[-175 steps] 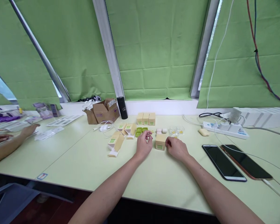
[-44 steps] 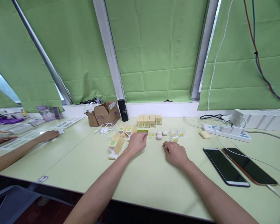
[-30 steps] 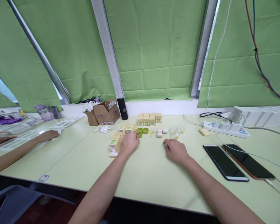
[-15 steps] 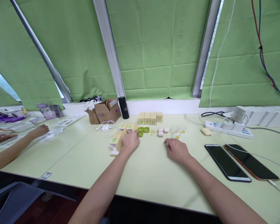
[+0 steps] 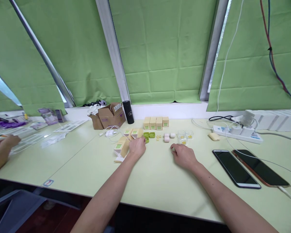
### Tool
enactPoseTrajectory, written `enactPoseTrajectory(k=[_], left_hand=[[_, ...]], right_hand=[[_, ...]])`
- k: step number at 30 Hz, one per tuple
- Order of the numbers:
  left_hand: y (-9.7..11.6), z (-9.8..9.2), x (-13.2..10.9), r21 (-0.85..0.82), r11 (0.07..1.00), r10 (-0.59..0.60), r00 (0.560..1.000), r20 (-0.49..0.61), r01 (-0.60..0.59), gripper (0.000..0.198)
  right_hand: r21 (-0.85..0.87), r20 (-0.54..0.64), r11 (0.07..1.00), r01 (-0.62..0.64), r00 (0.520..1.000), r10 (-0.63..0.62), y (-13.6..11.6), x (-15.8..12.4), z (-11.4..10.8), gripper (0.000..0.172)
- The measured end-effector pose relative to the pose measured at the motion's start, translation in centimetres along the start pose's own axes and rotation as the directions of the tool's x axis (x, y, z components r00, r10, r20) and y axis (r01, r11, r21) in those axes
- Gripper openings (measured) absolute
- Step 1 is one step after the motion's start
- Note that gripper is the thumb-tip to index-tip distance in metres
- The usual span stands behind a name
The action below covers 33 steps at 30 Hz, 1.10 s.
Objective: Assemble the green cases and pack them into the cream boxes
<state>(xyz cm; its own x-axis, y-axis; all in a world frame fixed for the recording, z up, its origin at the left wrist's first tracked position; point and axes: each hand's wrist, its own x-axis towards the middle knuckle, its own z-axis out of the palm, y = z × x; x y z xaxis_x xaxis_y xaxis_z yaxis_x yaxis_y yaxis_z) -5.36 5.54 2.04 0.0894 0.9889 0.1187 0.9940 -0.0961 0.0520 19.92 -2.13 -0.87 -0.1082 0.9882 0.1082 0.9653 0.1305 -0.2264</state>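
Note:
My left hand (image 5: 137,147) rests on the table with its fingers curled in, their tips mostly hidden by the back of the hand; whether anything is in them does not show. It lies against opened cardboard boxes (image 5: 121,144) with green labels and beside small green square containers (image 5: 152,134). My right hand (image 5: 183,156) lies on the table, fingers loosely curled, nothing visible in them. Just beyond it stand clear round cups (image 5: 189,134) with yellow inside. Between the hands sit pale pink cylinders (image 5: 166,139) and tiny yellow pieces (image 5: 158,138).
Upright small boxes (image 5: 159,124) line up at the back. A black bottle (image 5: 128,112) and a brown carton (image 5: 111,117) stand behind to the left. Two phones (image 5: 236,169) and a power strip (image 5: 240,134) with cables lie at right. A co-worker's hand (image 5: 2,152) is far left.
Both my hands stay in nearly the same place and pose. At the far left, the co-worker's outstretched arm has drawn back to the left.

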Motion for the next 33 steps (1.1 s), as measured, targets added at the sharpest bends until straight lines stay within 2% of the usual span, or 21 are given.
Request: enactPoseTrajectory(k=[4, 10, 18, 20, 23, 27, 29, 33], left_hand=[[0.8, 0.3, -0.5, -0.002, 1.000, 0.029, 1.000, -0.010, -0.029, 0.026], [2.9, 0.0, -2.2, -0.022, 0.985, 0.171, 0.985, -0.026, -0.172, 0.026], [5.1, -0.5, -4.2, -0.048, 0.921, 0.385, 0.923, -0.030, -0.386, 0.031], [5.4, -0.2, -4.5, -0.033, 0.898, 0.436, 0.898, -0.050, -0.438, 0.028], [5.5, 0.5, -4.7, 0.006, 0.847, 0.526, 0.838, -0.146, -0.531, 0.023], [5.5, 1.5, -4.8, 0.031, 0.776, 0.608, 0.735, -0.300, -0.630, 0.020], [5.4, 1.8, -4.8, 0.017, 0.752, 0.619, 0.698, -0.360, -0.659, 0.018], [4.9, 1.9, -4.6, -0.068, 0.729, 0.577, 0.665, -0.474, -0.681, 0.017]], right_hand=[[0.021, -0.008, 1.000, -0.001, 1.000, 0.002, 0.0, 0.0, 0.1, 0.029], [0.104, -0.060, 0.994, -0.010, 0.998, 0.017, -0.3, 0.0, 0.1, 0.029], [0.200, -0.168, 0.980, 0.024, 0.986, 0.010, -0.4, 0.0, 0.2, 0.037], [0.228, -0.205, 0.971, 0.066, 0.979, -0.018, -0.3, 0.0, 0.5, 0.044], [0.278, -0.258, 0.951, 0.138, 0.964, -0.064, -0.1, 0.1, 1.0, 0.052], [0.317, -0.322, 0.927, 0.200, 0.942, -0.093, 0.2, 0.3, 1.7, 0.045], [0.337, -0.346, 0.916, 0.216, 0.934, -0.093, 0.3, 0.4, 1.9, 0.040], [0.386, -0.381, 0.893, 0.231, 0.922, -0.074, 0.2, 0.4, 1.8, 0.037]])
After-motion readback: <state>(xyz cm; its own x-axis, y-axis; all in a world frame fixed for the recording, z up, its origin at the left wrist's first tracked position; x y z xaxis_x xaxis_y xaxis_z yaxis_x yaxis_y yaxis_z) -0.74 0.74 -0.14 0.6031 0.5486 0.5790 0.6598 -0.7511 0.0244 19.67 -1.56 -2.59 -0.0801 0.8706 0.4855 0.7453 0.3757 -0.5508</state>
